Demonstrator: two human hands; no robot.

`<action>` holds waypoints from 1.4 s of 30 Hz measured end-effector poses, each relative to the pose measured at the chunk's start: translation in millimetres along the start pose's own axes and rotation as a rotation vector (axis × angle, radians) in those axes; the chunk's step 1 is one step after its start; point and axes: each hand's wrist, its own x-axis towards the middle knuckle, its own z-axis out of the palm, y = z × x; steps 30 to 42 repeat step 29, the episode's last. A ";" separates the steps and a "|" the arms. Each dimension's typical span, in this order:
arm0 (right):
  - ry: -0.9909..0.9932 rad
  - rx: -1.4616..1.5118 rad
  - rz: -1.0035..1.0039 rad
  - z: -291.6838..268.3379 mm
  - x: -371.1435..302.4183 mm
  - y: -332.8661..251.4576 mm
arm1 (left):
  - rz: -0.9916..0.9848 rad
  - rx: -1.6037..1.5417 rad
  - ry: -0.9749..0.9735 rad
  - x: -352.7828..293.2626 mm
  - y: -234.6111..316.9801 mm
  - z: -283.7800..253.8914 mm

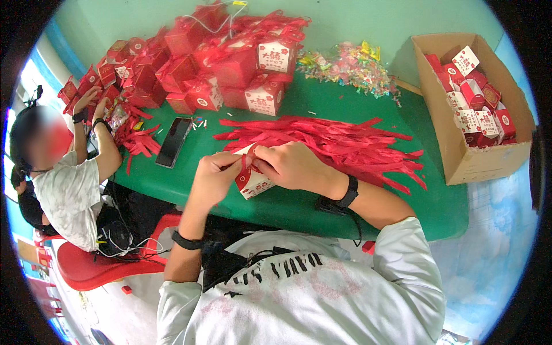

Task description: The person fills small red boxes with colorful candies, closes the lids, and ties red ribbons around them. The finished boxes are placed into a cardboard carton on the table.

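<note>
A small red and white gift box (pixel 253 184) rests on the green table close to me, partly covered by my hands. Over its top, my left hand (pixel 217 171) pinches a piece of red ribbon (pixel 248 160). From the other side my right hand (pixel 289 165) closes its fingers on the same ribbon, its fingertips nearly meeting the left ones. Just beyond my hands a wide bundle of loose red ribbons (pixel 351 144) lies spread out. How the ribbon is looped or knotted is hidden by the fingers.
Many red gift boxes (pixel 236 69) are stacked at the back left. Wrapped candies (pixel 356 66) lie at the back. A cardboard carton (pixel 460 161) with more boxes stands right. A phone (pixel 174 142) lies left, near a co-worker's hands (pixel 92 103). A red chair (pixel 86 267) stands lower left.
</note>
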 end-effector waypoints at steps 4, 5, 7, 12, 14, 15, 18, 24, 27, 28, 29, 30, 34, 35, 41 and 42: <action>-0.093 0.136 0.071 -16.5 -0.5 1.7 | 0.143 0.501 0.168 -8.3 9.6 18.8; -0.115 0.196 0.083 -24.5 0.7 -1.0 | 0.143 0.511 0.169 -9.8 11.6 19.0; -0.185 0.107 -0.027 -40.6 3.8 -0.1 | 0.141 0.532 0.171 -12.5 15.0 18.1; -0.029 -0.321 -0.126 -32.6 3.5 3.8 | 0.214 0.499 0.117 -13.7 16.7 15.2; 0.110 -0.376 -0.172 -17.4 2.7 6.4 | 0.216 0.451 0.085 -12.0 13.1 12.5; 0.138 -0.367 -0.154 -13.2 2.5 6.4 | 0.202 0.432 0.065 -9.4 11.5 11.0; 0.203 -0.327 -0.111 -5.8 4.3 3.7 | 0.180 0.363 0.045 -8.3 5.9 8.7; 0.304 -0.190 -0.079 6.3 5.3 12.4 | 0.210 0.308 0.026 -9.0 0.1 5.3; 0.289 0.019 -0.011 10.2 5.7 18.0 | 0.147 0.263 0.082 -10.0 0.1 5.7; 0.254 0.086 -0.008 12.3 4.3 22.8 | 0.113 0.245 0.109 -11.3 1.5 7.8; 0.219 0.153 -0.005 14.8 2.5 28.7 | 0.114 0.246 0.108 -10.7 1.8 7.7; 0.219 0.153 -0.005 14.8 2.5 28.7 | 0.114 0.246 0.108 -10.7 1.8 7.7; 0.219 0.153 -0.005 14.8 2.5 28.7 | 0.114 0.246 0.108 -10.7 1.8 7.7; 0.219 0.153 -0.005 14.8 2.5 28.7 | 0.114 0.246 0.108 -10.7 1.8 7.7; 0.219 0.153 -0.005 14.8 2.5 28.7 | 0.114 0.246 0.108 -10.7 1.8 7.7; 0.219 0.153 -0.005 14.8 2.5 28.7 | 0.114 0.246 0.108 -10.7 1.8 7.7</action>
